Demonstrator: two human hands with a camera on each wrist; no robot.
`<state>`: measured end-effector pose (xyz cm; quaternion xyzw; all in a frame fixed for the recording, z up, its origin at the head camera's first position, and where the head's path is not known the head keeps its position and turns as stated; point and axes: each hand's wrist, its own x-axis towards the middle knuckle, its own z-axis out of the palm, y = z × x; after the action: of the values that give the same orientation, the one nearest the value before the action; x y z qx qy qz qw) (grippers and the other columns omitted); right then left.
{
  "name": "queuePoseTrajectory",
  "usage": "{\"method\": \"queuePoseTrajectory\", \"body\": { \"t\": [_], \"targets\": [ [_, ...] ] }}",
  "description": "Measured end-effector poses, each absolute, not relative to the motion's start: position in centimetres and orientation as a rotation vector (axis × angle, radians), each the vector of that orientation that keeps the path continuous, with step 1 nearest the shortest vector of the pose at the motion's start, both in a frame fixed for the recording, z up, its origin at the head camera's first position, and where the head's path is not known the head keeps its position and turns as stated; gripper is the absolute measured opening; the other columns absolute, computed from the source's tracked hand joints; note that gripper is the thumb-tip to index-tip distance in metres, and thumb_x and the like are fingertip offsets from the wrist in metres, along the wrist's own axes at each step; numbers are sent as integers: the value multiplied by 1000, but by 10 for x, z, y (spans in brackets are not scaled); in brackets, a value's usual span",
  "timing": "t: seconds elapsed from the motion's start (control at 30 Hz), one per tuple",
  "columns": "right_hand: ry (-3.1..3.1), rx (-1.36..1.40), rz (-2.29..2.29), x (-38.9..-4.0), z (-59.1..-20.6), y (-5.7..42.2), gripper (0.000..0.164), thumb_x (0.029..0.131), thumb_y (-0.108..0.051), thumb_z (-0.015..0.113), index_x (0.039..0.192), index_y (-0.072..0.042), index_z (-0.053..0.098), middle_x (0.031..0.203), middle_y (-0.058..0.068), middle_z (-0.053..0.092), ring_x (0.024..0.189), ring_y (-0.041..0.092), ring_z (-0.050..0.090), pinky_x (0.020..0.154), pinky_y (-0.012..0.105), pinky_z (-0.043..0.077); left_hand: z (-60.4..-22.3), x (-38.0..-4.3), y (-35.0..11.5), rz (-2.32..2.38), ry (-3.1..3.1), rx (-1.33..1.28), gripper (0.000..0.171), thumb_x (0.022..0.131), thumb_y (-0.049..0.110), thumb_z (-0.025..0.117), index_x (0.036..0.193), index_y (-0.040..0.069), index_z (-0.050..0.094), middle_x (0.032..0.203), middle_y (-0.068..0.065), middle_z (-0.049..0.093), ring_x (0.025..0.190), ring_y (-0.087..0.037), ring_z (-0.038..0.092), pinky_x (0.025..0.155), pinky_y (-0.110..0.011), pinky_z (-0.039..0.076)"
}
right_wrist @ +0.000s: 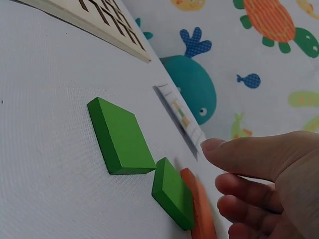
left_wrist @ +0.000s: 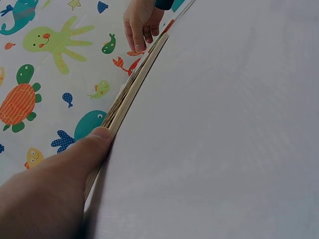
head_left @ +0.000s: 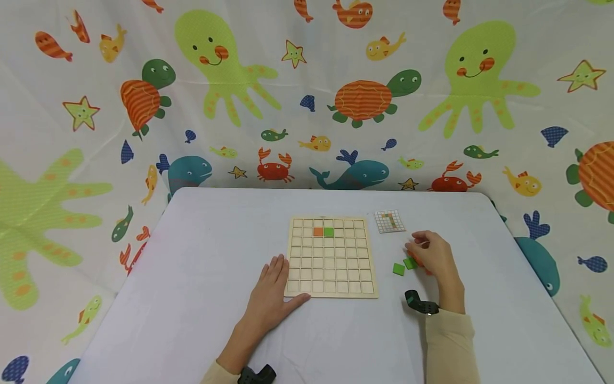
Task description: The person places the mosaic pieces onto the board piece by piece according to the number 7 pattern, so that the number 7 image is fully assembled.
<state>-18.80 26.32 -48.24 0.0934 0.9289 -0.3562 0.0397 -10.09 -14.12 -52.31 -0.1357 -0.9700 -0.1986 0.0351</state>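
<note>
A wooden grid board (head_left: 331, 266) lies on the table with one orange tile (head_left: 318, 232) and one green tile (head_left: 328, 232) side by side in its second row from the top. My left hand (head_left: 269, 292) rests along the board's left edge, fingers straight, its thumb touching the lower edge. Over the loose tiles at the right hovers my right hand (head_left: 434, 256), fingers loosely bent; no tile shows between thumb and fingers in the right wrist view. Two loose green tiles (right_wrist: 124, 139) lie beside orange tiles (right_wrist: 202, 211), which the right hand partly hides in the head view.
A small pattern card (head_left: 389, 221) with a coloured grid lies right of the board's upper corner. The white table (head_left: 201, 256) ends at the back against a curtain (head_left: 297, 144) printed with sea animals. A dark wrist camera (head_left: 421, 303) sits on each wrist.
</note>
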Motion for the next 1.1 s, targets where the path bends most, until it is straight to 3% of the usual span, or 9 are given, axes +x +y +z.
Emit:
{"method": "queuePoseTrajectory", "body": {
  "t": [0.43, 0.7, 1.1],
  "targets": [
    [2753, 336, -1020, -185, -483, 272, 55, 94, -39, 69, 132, -1, 57, 120, 21, 60, 105, 31, 53, 80, 31, 53, -523, -102, -140, -634, -2987, -415, 103, 87, 68, 61, 154, -4, 32, 165, -19, 25, 155, -32, 21, 127, -49, 19],
    [2734, 342, -1017, -184, -481, 273, 47, 92, -37, 71, 120, 0, 62, 107, 17, 59, 92, 27, 54, 61, 25, 50, -522, -101, -141, -632, -2996, -415, 103, 87, 68, 62, 154, -4, 32, 164, -20, 25, 155, -33, 21, 127, -50, 20],
    [2726, 329, -1022, -183, -484, 270, 45, 93, -34, 70, 117, 2, 60, 101, 15, 59, 84, 23, 55, 61, 26, 49, -523, -101, -141, -625, -2992, -409, 103, 87, 69, 61, 154, -4, 32, 164, -20, 25, 156, -32, 20, 127, -49, 19]
  ]
}}
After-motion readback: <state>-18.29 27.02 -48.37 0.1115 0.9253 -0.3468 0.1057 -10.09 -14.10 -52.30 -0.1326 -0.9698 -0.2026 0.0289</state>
